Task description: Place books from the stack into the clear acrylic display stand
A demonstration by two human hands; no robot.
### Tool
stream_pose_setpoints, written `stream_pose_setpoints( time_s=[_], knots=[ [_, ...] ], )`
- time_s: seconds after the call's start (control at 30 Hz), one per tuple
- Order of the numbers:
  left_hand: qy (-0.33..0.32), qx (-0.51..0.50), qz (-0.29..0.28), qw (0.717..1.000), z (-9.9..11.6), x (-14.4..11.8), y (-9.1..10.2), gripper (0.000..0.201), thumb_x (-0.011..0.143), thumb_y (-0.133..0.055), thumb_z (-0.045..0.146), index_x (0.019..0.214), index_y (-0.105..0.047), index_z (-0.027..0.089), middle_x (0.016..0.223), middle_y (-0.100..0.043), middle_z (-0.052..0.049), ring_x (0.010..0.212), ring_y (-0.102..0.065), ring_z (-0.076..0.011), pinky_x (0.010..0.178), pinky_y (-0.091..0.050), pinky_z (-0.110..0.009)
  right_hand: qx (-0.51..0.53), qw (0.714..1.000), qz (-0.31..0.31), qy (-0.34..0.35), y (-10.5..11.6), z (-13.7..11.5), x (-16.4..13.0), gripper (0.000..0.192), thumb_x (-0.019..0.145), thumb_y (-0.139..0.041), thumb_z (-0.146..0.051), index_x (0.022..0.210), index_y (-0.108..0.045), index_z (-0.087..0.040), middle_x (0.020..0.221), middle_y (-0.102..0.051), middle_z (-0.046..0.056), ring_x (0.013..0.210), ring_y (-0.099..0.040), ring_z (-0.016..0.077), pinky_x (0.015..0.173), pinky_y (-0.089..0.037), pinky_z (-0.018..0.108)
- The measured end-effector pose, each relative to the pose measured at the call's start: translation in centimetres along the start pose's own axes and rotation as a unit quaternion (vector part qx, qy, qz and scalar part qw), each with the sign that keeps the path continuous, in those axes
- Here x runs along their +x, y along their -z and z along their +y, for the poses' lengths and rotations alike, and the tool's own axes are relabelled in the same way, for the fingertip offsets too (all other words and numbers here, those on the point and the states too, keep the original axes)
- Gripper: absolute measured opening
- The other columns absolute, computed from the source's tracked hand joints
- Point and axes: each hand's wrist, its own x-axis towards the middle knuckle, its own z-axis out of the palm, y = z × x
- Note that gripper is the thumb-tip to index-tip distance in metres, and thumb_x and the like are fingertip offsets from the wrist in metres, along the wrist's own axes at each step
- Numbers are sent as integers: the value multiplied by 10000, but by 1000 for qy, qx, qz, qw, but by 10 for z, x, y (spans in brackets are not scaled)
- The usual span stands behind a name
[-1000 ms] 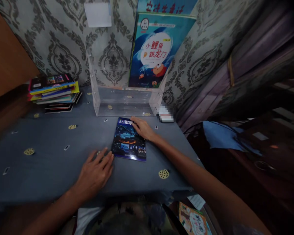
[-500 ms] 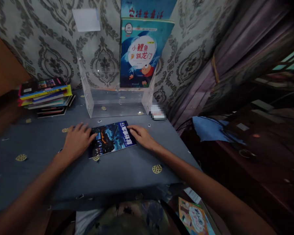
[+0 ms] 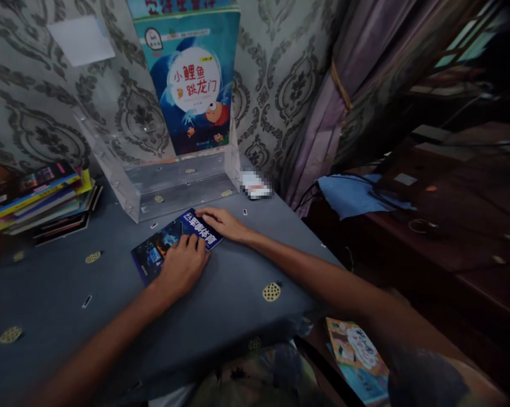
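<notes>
Dark-blue magazine (image 3: 164,249) lies flat near the tabletop's (image 3: 60,282) far edge, just before the clear stand (image 3: 153,186). The left hand (image 3: 182,268) presses its cover, fingers spread; the right hand (image 3: 223,222) lies flat, touching its far corner.

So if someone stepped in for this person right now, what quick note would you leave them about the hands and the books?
Left hand: flat on the dark blue magazine, fingers spread, not gripping.
Right hand: fingertips on the magazine's far right corner.
The magazine lies flat on the grey tablecloth, just in front of the clear acrylic stand.
In the stand: one blue picture book, upright at its right end.
Book stack lies at far left.
Not yet done: the magazine is not lifted.
</notes>
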Motion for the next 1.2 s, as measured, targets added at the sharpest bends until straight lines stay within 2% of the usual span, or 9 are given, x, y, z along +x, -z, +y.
stream_pose_setpoints(
  time_s=[0.1,0.2,0.37,0.53,0.77,0.97,1.2],
  knots=[
    [-1,17,16,1000,0,6,-6,224,991,-489,236,1016,-669,106,1020,-701,-184,960,-662,-309,725,-560,-394,39,999,11,7,2,2,0,321,1004,-444,-231,1226,-654,-131,1204,-716,109,1132,-661,190,1020,-497,364],
    [-28,58,65,996,-1,5,-15,232,989,-487,231,1028,-680,110,1092,-718,-190,967,-674,-289,731,-575,-377,59,998,23,3,5,1,-6,327,1013,-437,-265,1189,-674,-124,1131,-739,105,1078,-682,195,969,-519,350],
    [-55,79,114,989,-4,3,-21,255,988,-484,221,1041,-695,90,1095,-735,-194,970,-698,-294,726,-589,-381,42,997,55,-20,14,-4,-16,362,1023,-424,-309,985,-744,-144,1020,-770,74,1018,-692,203,941,-513,342],
    [-50,87,111,989,-3,4,-19,254,983,-483,220,1039,-701,103,1083,-748,-174,967,-709,-281,699,-594,-354,40,996,59,-46,17,-6,-17,366,1027,-426,-332,1056,-742,-150,920,-788,49,923,-704,192,905,-518,331],
    [-33,62,96,993,-3,6,-13,267,983,-451,207,967,-704,125,1048,-757,-153,930,-720,-278,664,-590,-356,56,996,56,-49,17,-5,-17,403,1034,-437,-413,1132,-721,-145,922,-788,64,895,-710,186,871,-522,319],
    [-24,33,56,998,-4,8,-6,251,974,-459,170,972,-706,123,1038,-753,-159,934,-727,-303,654,-597,-379,72,994,70,-44,18,-5,-17,449,1024,-437,-459,1100,-727,-125,861,-779,76,862,-714,193,853,-531,321],
    [-27,56,32,998,-4,8,-1,275,970,-444,154,981,-717,125,1023,-761,-139,903,-734,-291,594,-592,-352,49,993,107,-16,20,-9,-19,472,1025,-411,-486,1031,-741,-150,790,-765,51,755,-689,176,826,-515,320]
  ],
)
